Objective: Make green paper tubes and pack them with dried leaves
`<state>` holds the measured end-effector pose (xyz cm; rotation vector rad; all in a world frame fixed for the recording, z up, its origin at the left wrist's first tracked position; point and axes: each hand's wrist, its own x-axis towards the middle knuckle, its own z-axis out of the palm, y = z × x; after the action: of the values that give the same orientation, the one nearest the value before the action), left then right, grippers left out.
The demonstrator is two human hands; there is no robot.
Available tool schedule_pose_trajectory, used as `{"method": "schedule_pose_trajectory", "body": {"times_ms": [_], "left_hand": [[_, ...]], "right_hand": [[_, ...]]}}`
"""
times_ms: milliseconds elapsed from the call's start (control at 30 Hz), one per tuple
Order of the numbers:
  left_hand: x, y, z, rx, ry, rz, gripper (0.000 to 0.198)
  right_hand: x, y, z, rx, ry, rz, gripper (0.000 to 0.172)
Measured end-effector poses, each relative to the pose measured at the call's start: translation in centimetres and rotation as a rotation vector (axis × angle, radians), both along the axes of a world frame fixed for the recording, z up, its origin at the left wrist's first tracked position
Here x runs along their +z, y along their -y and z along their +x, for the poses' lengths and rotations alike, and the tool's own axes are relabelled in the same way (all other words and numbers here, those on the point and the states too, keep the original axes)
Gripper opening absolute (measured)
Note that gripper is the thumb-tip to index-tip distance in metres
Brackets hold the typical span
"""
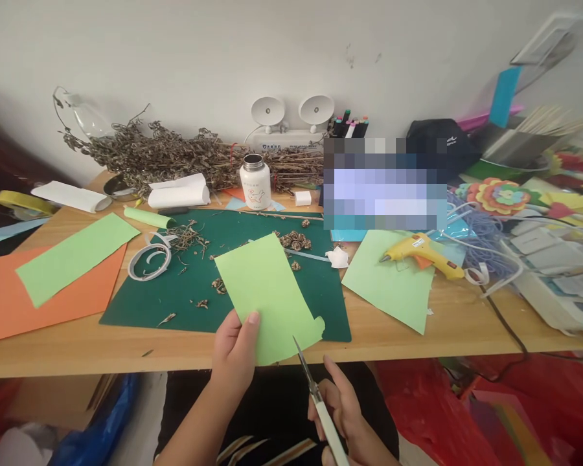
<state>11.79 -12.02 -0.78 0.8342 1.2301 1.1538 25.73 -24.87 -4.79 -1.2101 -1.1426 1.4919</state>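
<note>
My left hand (pixel 236 346) pinches a sheet of light green paper (pixel 267 291) by its lower left side, with the thumb on top. The sheet is tilted above the green cutting mat (pixel 140 309), and its lower right corner curls up. In my right hand (pixel 340 401) is a pair of scissors (pixel 323 408) with pale handles. Their blades point up and left, the tip over the lower edge of the paper. Whether the blades touch the paper I cannot tell. Dried brown flower heads (pixel 296 241) lie on the mat behind the sheet.
A yellow glue gun (pixel 422 254) rests on another green sheet (pixel 386 285) at the right, its cable trailing over the table edge. A white bottle (pixel 255 184) stands uncapped behind the mat. At the left are a tape roll (pixel 148 262) and orange paper (pixel 72 304). Dried stems (pixel 165 155) line the wall.
</note>
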Motion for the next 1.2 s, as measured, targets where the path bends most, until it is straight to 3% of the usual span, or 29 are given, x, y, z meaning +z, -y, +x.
{"method": "schedule_pose_trajectory", "body": {"times_ms": [200, 633, 1200], "left_hand": [[-0.2, 0.4, 0.4, -0.05, -0.051, 0.004, 0.042], [-1.1, 1.0, 0.1, -0.103, -0.188, 0.182, 0.036], [-1.4, 0.6, 0.3, -0.169, -0.179, 0.139, 0.039]], "right_hand": [[-0.1, 0.0, -0.3, 0.04, 0.048, 0.034, 0.083], [-0.3, -0.2, -0.6, 0.053, 0.018, 0.05, 0.086], [-0.5, -0.4, -0.7, 0.023, 0.039, -0.014, 0.087]]}}
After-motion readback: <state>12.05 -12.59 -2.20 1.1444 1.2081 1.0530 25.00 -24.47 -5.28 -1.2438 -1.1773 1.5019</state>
